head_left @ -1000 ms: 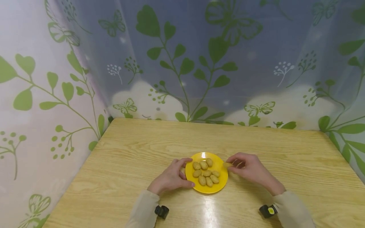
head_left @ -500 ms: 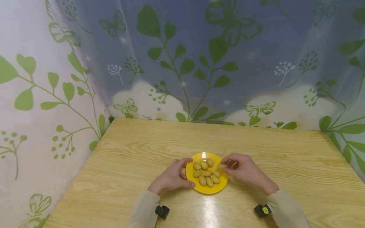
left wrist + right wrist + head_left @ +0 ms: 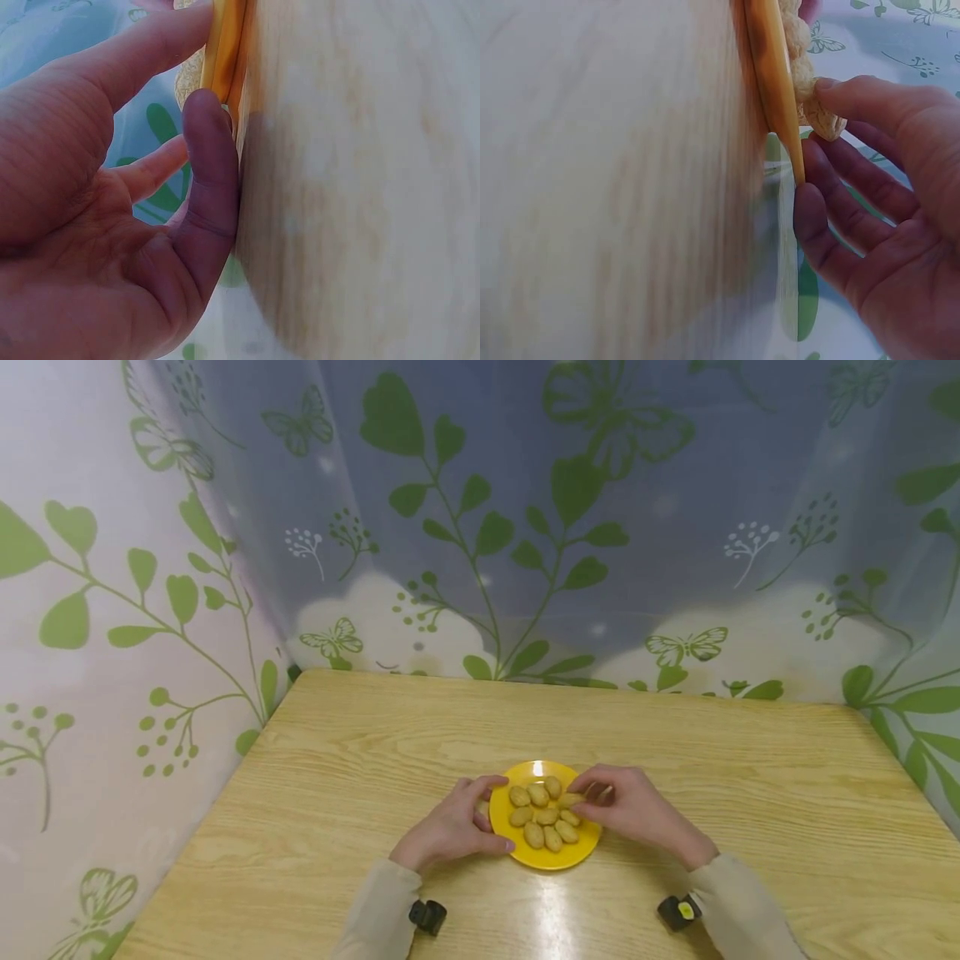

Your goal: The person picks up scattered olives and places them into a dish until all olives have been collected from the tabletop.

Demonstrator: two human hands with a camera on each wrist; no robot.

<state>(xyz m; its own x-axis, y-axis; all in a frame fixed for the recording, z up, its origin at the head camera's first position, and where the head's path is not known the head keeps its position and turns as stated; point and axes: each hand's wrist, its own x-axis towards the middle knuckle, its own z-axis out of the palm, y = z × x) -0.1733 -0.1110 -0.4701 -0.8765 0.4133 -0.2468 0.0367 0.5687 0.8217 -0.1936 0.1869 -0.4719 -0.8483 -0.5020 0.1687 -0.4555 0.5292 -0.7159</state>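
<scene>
A yellow plate [image 3: 546,861] stands on the wooden table and bears several unshelled peanuts [image 3: 533,835] in loose rows. My left hand [image 3: 448,828] holds the plate's left rim between thumb and forefinger, while its little finger [image 3: 214,180] lies against the table. Above the right side of the plate, my right hand [image 3: 628,806] pinches a peanut [image 3: 569,801] between thumb and fingers. Seen from the right wrist, this peanut [image 3: 825,124] is close beside others on the plate, and the lower fingers [image 3: 810,214] come near or touch the plate's rim.
The table [image 3: 375,735] has a light wood grain and reaches back to a patterned curtain [image 3: 480,527] with leaves and butterflies. Another such curtain [image 3: 90,677] hangs along the left side. A small black camera sits at each wrist.
My right hand has moved left from beyond the plate's right rim to over the plate, carrying the peanut with it. The left hand and the plate have stayed in place.
</scene>
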